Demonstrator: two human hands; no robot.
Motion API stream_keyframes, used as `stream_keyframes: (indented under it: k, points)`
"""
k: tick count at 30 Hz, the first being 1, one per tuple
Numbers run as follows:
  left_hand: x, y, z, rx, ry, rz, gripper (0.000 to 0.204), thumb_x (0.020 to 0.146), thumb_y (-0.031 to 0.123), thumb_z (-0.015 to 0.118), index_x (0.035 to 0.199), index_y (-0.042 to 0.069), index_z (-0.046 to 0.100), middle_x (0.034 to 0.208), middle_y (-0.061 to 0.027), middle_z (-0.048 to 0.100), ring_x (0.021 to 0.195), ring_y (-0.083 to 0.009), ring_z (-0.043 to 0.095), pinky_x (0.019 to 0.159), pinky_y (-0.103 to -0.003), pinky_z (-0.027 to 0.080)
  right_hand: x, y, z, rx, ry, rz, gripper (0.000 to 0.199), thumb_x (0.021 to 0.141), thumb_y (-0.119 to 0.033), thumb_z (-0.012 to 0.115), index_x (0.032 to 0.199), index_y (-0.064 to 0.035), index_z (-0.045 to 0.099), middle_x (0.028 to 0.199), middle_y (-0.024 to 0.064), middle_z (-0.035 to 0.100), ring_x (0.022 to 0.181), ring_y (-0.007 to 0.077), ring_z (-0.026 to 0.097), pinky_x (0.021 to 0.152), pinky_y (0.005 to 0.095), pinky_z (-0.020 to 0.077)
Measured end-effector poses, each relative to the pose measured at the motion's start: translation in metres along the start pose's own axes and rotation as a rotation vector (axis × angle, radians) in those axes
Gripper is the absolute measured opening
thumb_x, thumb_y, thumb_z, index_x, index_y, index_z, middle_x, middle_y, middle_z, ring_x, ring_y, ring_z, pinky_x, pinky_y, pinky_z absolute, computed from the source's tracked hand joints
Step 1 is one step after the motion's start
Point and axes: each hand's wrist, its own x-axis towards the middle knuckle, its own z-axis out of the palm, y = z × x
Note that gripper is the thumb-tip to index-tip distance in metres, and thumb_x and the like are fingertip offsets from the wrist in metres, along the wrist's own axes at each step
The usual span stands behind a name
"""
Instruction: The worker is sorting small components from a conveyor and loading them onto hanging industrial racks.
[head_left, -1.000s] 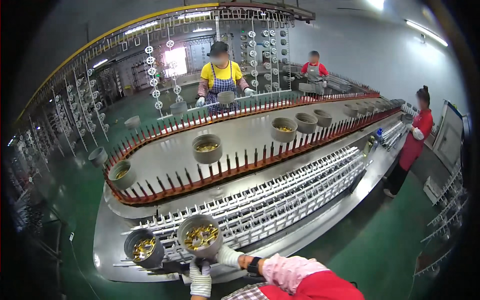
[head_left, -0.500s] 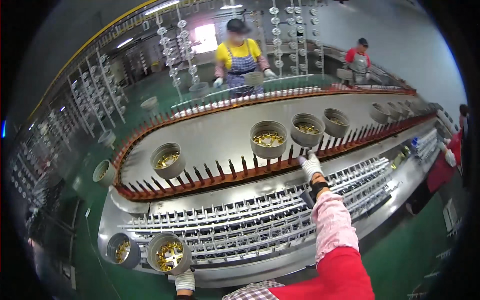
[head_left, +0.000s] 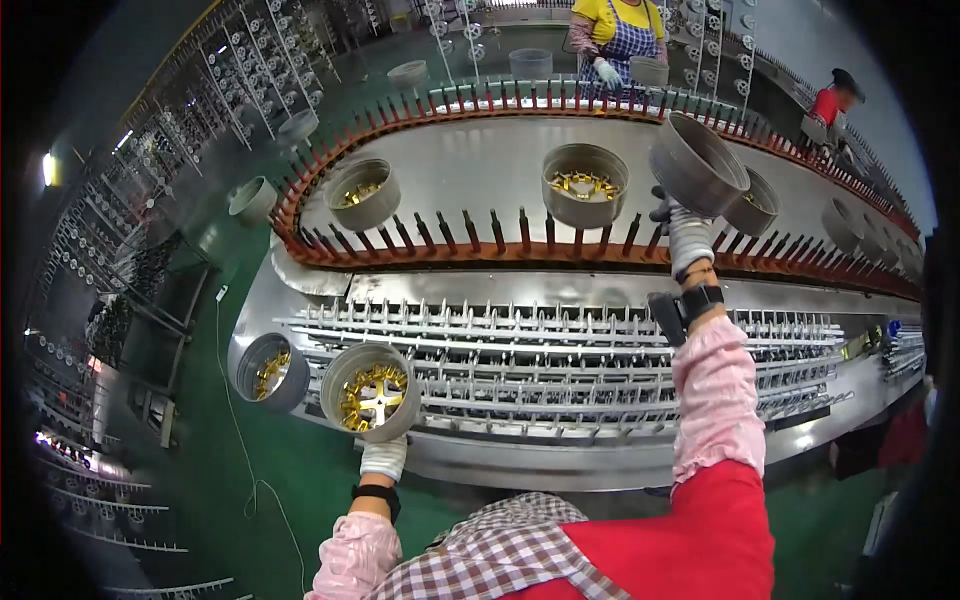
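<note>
My left hand (head_left: 385,458), in a white knit glove, holds a grey round cup (head_left: 340,405) from below at the bench's near edge. Gold pieces and a cross-shaped part (head_left: 378,399) lie inside it; the cup hides my fingertips. At the far right, my right hand (head_left: 690,238) reaches over the row of upright pins. It grips another grey cup (head_left: 690,170), raised and tilted, whose inside is mostly out of sight. A similar cup (head_left: 755,208) stands just behind it. Beside my left hand's cup sits one more grey cup (head_left: 262,392) with gold pieces.
Racks of silver bars with short pegs (head_left: 570,365) cover the bench before me. An orange-brown track with upright pins (head_left: 470,255) loops round a steel table. More cups (head_left: 585,205) ride along it. Across stands a co-worker in yellow (head_left: 620,35); another in red (head_left: 830,105) is farther right.
My right hand has taken hold of a cup by the track and lifted and tilted it. My left hand stays at its cup. The whole view has shifted.
</note>
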Motion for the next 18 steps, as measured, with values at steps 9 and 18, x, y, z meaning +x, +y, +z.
stream_keyframes:
  k: [9,18]
  points:
    - [0.002,-0.018,0.013,0.064,0.203,0.143,0.034,0.086,0.017,0.031,0.115,0.006,0.046,0.12,-0.0102,0.048,0.112,-0.0248,0.042,0.094,-0.036,0.034,-0.263,-0.053,0.073,-0.182,-0.231,-0.258,0.022,0.086,-0.017,0.04,0.087,-0.002,0.058,0.067,0.0091,0.059,0.058,0.0208,0.055,0.054,0.0316,0.0436]
    - [0.015,-0.032,0.022,0.176,0.377,0.377,0.034,0.085,0.014,0.032,0.115,0.006,0.047,0.121,-0.0128,0.046,0.112,-0.0251,0.043,0.096,-0.037,0.032,-0.339,-0.034,0.132,-0.442,-0.3,-0.221,0.022,0.084,-0.016,0.041,0.086,-0.0019,0.058,0.068,0.0104,0.059,0.059,0.0215,0.055,0.054,0.0325,0.0438]
